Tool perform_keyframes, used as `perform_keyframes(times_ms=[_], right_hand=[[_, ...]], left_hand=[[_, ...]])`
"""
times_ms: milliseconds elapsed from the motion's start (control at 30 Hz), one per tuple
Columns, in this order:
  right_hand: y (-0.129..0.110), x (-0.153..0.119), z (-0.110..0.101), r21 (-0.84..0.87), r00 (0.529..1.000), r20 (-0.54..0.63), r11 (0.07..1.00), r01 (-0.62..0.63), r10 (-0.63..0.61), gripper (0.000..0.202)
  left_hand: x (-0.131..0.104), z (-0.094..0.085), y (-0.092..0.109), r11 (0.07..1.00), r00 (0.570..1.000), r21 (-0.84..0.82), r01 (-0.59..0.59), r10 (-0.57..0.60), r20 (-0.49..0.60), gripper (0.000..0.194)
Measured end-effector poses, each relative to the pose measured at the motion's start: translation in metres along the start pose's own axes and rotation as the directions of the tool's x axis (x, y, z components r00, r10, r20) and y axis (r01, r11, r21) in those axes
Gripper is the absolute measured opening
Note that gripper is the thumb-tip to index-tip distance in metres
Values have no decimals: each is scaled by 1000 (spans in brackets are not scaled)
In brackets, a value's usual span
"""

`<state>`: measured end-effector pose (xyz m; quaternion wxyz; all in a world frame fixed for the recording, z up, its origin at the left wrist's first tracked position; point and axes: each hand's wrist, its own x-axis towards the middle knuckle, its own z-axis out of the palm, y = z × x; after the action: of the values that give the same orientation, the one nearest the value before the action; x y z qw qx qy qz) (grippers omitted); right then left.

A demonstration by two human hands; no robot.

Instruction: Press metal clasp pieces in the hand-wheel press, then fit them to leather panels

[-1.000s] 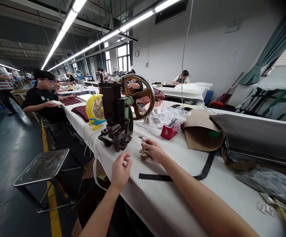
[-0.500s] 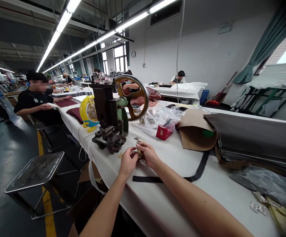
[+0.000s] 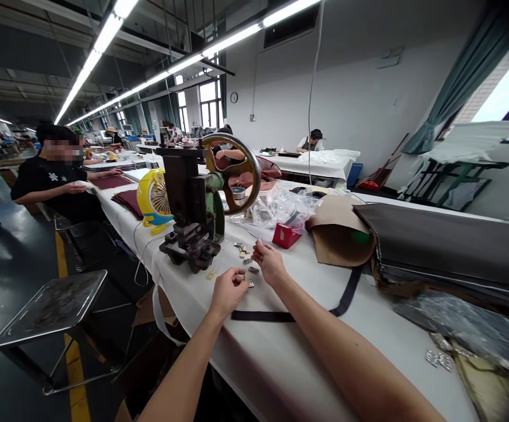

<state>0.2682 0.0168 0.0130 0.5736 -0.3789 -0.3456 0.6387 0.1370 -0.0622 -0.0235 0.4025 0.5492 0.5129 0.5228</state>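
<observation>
My left hand (image 3: 230,291) is low over the white table, its thumb and fingers pinched together. At its fingertips is a small shiny metal piece (image 3: 250,283); whether the hand grips it I cannot tell. My right hand (image 3: 270,264) is a little farther right and higher, its fingertips also closed, with what they hold too small to make out. Between and beyond the hands lie several small metal fittings (image 3: 253,269) and a small gold-and-silver cluster (image 3: 241,248). Left of them stands a dark hand press (image 3: 190,199) with a large handwheel (image 3: 256,176).
A black strip (image 3: 263,316) curves across the table near my forearms. Beyond are a red tape dispenser (image 3: 286,235), clear plastic bags (image 3: 280,208) and a yellow fan (image 3: 152,196). Dark stacked sheets (image 3: 443,234) fill the right side. A co-worker (image 3: 56,176) sits at left, behind a stool (image 3: 52,305).
My hands have moved apart: the right one went up and away from the left. Small metal fittings on the table between them now show. The view has shifted slightly.
</observation>
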Motion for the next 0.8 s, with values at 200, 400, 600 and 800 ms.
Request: perform_keyframes(times_ms=[200, 400, 600, 800], right_hand=[[-8, -15, 0, -134, 928, 321, 979, -153, 189, 45], [3, -32, 14, -230, 815, 496, 950, -210, 299, 45], [13, -38, 23, -403, 877, 481, 889, 217, 4, 43], [24, -36, 21, -504, 888, 460, 817, 278, -19, 49]], left_hand=[[-1, -14, 7, 990, 979, 34, -134, 137, -152, 46], [5, -38, 8, 974, 973, -106, -199, 184, -143, 35], [-9, -35, 8, 980, 967, -96, -173, 151, -204, 36], [-9, -72, 2, 924, 827, 257, -282, 370, -423, 30]])
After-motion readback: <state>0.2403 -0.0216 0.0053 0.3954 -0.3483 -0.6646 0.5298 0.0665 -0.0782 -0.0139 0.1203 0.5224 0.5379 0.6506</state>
